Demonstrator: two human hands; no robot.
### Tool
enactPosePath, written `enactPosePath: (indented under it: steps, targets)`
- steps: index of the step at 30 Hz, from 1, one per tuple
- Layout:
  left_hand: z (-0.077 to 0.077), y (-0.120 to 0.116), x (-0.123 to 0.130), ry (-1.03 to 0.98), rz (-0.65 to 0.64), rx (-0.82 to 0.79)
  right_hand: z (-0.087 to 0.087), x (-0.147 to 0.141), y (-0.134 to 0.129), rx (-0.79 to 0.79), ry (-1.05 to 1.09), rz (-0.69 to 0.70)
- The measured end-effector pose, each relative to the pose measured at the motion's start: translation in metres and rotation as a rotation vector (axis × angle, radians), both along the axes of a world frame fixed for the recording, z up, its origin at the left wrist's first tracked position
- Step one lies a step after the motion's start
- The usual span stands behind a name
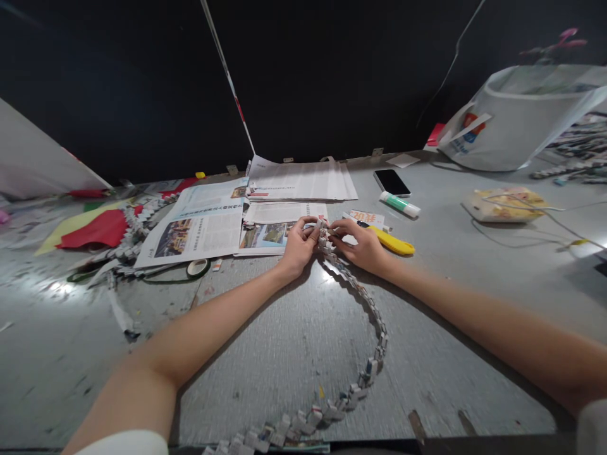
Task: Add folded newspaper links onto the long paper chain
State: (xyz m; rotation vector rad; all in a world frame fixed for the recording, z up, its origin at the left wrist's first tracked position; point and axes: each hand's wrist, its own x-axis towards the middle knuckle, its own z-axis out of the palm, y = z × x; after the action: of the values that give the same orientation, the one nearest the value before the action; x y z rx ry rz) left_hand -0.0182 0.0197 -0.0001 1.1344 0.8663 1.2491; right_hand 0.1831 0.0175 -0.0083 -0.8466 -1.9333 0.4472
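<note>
A long zigzag chain of folded newspaper strips (378, 316) curves over the grey table down to its front edge. Its upper end is between my two hands. My left hand (300, 245) pinches that end from the left, thumb and fingers closed on it. From the right, my right hand (358, 243) closes its fingertips on the same end. Just beyond my right hand lie a yellow utility knife (393, 241) and a small printed paper (367, 219). Behind my left hand is a newspaper sheet with pictures (265, 235).
Newspaper stacks (298, 179) lie at the back, a folded newspaper (199, 218) at left. Beside it are a tape roll (198, 268), red paper (97, 227) and more folded chain (135, 224). A phone (391, 182), glue stick (399, 205), tissue pack (505, 203) and white bag (509, 120) stand right.
</note>
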Motion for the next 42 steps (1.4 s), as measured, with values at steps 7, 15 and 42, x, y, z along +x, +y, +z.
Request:
enactPosePath:
  steps: [7, 15, 42]
  targets:
    - [-0.001, 0.000, 0.001, -0.025, -0.036, 0.023, 0.000, 0.001, -0.001, -0.008, 0.019, -0.006]
    - [-0.001, 0.001, 0.002, -0.010, -0.034, 0.012, -0.001, -0.001, 0.002, -0.061, 0.063, 0.005]
    - [0.002, -0.002, 0.003, -0.004, -0.071, 0.028, 0.007, 0.002, 0.002, -0.155, 0.089, 0.049]
